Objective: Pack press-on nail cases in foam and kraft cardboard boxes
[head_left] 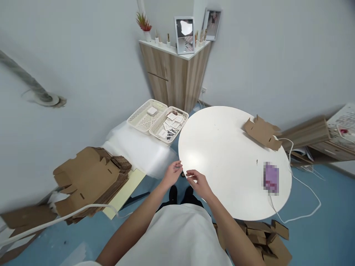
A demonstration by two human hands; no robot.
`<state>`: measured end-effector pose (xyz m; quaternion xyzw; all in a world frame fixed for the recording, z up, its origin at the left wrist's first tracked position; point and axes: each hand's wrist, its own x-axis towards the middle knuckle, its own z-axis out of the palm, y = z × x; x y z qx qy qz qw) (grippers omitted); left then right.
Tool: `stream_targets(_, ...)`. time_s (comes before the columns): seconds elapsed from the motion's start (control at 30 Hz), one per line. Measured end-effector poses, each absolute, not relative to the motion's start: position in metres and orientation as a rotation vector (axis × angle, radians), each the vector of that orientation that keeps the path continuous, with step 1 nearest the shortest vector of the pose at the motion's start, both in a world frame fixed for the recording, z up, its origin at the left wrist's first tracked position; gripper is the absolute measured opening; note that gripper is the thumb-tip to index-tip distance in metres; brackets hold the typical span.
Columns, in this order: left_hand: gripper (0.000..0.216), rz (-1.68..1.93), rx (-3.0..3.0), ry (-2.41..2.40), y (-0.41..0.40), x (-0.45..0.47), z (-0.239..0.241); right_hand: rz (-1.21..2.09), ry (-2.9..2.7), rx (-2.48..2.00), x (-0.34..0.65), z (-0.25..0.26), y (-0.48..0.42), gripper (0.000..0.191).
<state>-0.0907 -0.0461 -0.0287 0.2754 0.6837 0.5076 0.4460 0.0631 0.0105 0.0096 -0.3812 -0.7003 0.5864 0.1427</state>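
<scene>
My left hand [172, 173] and my right hand [199, 183] meet at the near left edge of the round white table [222, 147]. Both have their fingers curled in a pinch, close together, as if on a small thin item that I cannot make out. A flat brown cardboard blank [262, 132] lies on the far right of the table. A blurred purple object [271, 178] rests near the table's right edge, with a white cable [302, 184] running off it.
Two white baskets [144, 117] with small white pieces stand on a foam-covered surface at left. A stack of flat cardboard blanks [91, 177] lies at lower left. More cardboard [266, 236] lies on the blue floor under the table. A wooden corner cabinet [174, 74] stands behind.
</scene>
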Motion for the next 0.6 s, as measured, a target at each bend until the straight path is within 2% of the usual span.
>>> stream_targets(0.6,0.043,1.13,0.526,2.015,-0.049,-0.175,-0.016,1.94,-1.921,-1.104,-0.01,-0.027,0.115,0.028)
